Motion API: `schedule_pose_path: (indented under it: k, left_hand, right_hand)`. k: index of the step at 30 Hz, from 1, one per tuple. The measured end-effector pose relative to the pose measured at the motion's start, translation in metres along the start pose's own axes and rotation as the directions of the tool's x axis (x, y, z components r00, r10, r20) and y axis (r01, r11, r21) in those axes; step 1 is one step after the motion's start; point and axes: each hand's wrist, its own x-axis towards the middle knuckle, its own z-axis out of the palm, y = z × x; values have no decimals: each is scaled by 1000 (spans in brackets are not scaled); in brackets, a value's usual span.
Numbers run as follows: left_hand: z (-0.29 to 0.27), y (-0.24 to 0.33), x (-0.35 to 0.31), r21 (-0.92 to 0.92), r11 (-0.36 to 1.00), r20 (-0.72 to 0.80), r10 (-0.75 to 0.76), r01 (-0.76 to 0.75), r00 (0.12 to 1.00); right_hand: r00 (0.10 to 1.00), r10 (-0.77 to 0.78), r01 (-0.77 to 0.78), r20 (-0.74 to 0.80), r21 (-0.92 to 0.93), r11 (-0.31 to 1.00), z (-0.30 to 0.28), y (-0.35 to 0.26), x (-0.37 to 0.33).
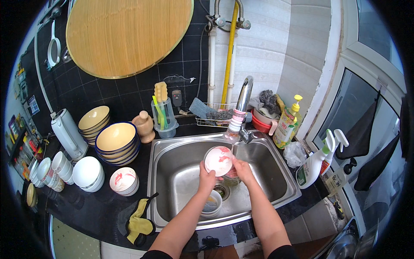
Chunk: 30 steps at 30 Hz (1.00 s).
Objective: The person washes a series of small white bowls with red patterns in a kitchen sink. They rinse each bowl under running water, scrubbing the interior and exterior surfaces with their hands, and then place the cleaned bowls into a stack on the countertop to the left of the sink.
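A small white bowl with a red pattern inside is held tilted over the sink, just below the tap. My left hand grips its left rim, the thumb along the edge. On the other side, my right hand has its fingers closed at the bowl's right edge, close under the tap's pink and white nozzle. Below the bowl, something round and greenish shows partly behind my right hand; I cannot make out what it is. A small pale tub with liquid sits in the sink near the drain.
Stacked yellow bowls, white bowls and a patterned bowl stack stand left of the sink. A yellow-black cloth lies at the counter's front. Right are a soap bottle and spray bottles.
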Motion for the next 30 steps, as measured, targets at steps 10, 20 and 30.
schedule_pose_path:
  k: [10,20,30]
  left_hand:
    - [-3,31,-12,733,620,-25,435,-279,900]
    - [-2,51,-20,836,451,65,484,-313,873]
    - [-20,87,-28,870,124,342,545,-478,765]
  right_hand:
    - [985,-4,163,170,-936,312,-8,31,1]
    - [994,40,62,101,-830,554,-14,28,7]
    - [979,-185,91,-82,-637,765,-10,26,11]
